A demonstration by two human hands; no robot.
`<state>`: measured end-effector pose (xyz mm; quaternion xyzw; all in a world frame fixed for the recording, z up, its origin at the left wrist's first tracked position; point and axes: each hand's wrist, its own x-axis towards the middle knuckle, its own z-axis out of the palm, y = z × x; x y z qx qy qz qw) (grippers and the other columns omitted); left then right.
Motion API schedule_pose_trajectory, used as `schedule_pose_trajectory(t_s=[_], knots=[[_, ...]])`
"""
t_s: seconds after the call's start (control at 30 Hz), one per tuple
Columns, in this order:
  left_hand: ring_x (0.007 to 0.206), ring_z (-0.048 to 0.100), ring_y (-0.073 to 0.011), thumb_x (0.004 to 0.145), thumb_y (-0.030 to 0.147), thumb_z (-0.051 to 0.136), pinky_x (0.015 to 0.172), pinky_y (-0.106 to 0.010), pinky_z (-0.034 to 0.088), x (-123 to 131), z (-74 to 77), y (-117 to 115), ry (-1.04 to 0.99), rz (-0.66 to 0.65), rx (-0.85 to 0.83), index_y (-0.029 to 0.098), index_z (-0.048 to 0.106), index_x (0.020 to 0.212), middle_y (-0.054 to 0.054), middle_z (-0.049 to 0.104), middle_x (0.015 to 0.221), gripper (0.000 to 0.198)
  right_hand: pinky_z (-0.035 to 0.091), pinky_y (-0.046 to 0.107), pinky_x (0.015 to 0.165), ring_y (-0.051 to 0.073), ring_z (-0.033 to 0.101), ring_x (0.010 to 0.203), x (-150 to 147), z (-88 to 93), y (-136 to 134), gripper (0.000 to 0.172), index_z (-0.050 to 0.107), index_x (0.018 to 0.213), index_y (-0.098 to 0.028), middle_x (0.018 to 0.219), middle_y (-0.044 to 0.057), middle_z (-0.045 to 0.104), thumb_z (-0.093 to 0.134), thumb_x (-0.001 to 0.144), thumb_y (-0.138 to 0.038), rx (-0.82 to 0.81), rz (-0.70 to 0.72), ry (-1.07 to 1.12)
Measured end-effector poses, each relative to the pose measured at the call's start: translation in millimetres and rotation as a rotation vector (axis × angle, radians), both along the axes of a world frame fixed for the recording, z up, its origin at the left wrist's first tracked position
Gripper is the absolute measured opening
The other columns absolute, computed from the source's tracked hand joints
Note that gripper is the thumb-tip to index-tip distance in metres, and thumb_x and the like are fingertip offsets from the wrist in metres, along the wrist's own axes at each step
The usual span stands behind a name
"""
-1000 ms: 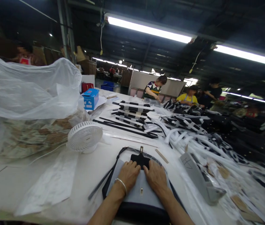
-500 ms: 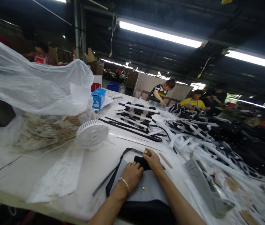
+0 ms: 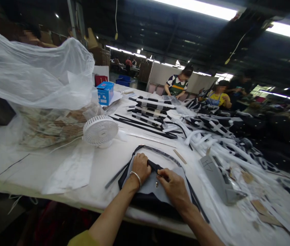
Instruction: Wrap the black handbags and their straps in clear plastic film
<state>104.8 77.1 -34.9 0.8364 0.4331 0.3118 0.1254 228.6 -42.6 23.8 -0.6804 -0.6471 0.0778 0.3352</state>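
Note:
A handbag [image 3: 148, 191] in black and grey lies near the table's front edge, its black strap [image 3: 169, 154] curving behind it. My left hand [image 3: 140, 168], with a white bracelet at the wrist, is closed on the bag's black flap [image 3: 153, 165]. On the flap's near edge, the thumb and fingers of my right hand [image 3: 173, 187] are pinched together. Just below those fingertips, a small metal clasp [image 3: 156, 184] sits on the grey panel. Whether a small fitting is also in the pinch is hidden by the fingers.
A white fan [image 3: 100, 131] stands left of the bag, by a plastic sack [image 3: 57, 126]. Black-and-white strip bundles [image 3: 150, 112] lie behind; white strips [image 3: 211, 140] and a grey box [image 3: 218, 179] are on the right. Co-workers [image 3: 178, 83] work across the table.
My right hand has come down from the flap's raised far edge to just above the clasp, bringing the flap edge nearer. The gold-coloured piece at its fingertips is out of sight. The camera view has shifted.

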Motion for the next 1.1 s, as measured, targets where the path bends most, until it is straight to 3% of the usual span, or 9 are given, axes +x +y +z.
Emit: schedule_pose_trajectory(t_s=[0.2, 0.5, 0.73, 0.97, 1.1], knots=[[0.089, 0.05, -0.0221, 0.065, -0.006, 0.045, 0.083, -0.037, 0.044, -1.1, -4.1, 3.3, -0.107, 0.047, -0.033, 0.019, 0.052, 0.083, -0.005, 0.054, 0.088, 0.032, 0.049, 0.031, 0.079, 0.019, 0.066, 0.085, 3.9, -4.4, -12.5, 0.013, 0.066, 0.088, -0.022, 0.089, 0.003, 0.073, 0.056, 0.084, -0.015, 0.047, 0.203, -0.112], [0.089, 0.055, -0.0193, 0.067, -0.007, 0.036, 0.086, -0.037, 0.048, -3.1, -11.0, 10.2, -0.303, 0.028, -0.039, 0.019, 0.051, 0.089, -0.004, 0.055, 0.087, 0.038, 0.048, 0.029, 0.082, 0.02, 0.064, 0.091, 8.8, 8.4, -24.3, 0.013, 0.067, 0.095, -0.024, 0.096, 0.004, 0.072, 0.057, 0.086, -0.022, -0.184, 0.345, -0.202], [0.089, 0.057, -0.0184, 0.066, -0.006, 0.036, 0.089, -0.037, 0.048, -6.0, -7.1, 9.8, -0.375, 0.011, -0.056, 0.019, 0.051, 0.088, -0.004, 0.057, 0.087, 0.036, 0.045, 0.03, 0.083, 0.022, 0.064, 0.09, 8.2, 9.4, -13.9, 0.02, 0.072, 0.087, -0.028, 0.091, 0.002, 0.073, 0.052, 0.089, -0.031, -0.361, 0.258, -0.084], [0.091, 0.056, -0.0198, 0.068, -0.006, 0.035, 0.09, -0.038, 0.047, -5.3, -5.2, 7.1, -0.326, -0.021, -0.065, 0.018, 0.054, 0.089, -0.006, 0.058, 0.089, 0.036, 0.043, 0.029, 0.078, 0.022, 0.061, 0.09, -4.2, -1.4, -16.3, 0.016, 0.072, 0.086, -0.027, 0.092, 0.003, 0.072, 0.057, 0.087, -0.023, -0.396, 0.25, -0.264], [0.097, 0.055, -0.0199, 0.072, -0.006, 0.036, 0.093, -0.035, 0.045, -8.0, 8.5, 1.6, -0.263, -0.089, -0.064, 0.016, 0.054, 0.093, -0.007, 0.058, 0.094, 0.035, 0.043, 0.03, 0.083, 0.02, 0.06, 0.09, -2.5, -9.4, -18.7, 0.015, 0.071, 0.09, -0.024, 0.091, 0.002, 0.068, 0.064, 0.079, -0.017, -0.347, 0.131, -0.038]])
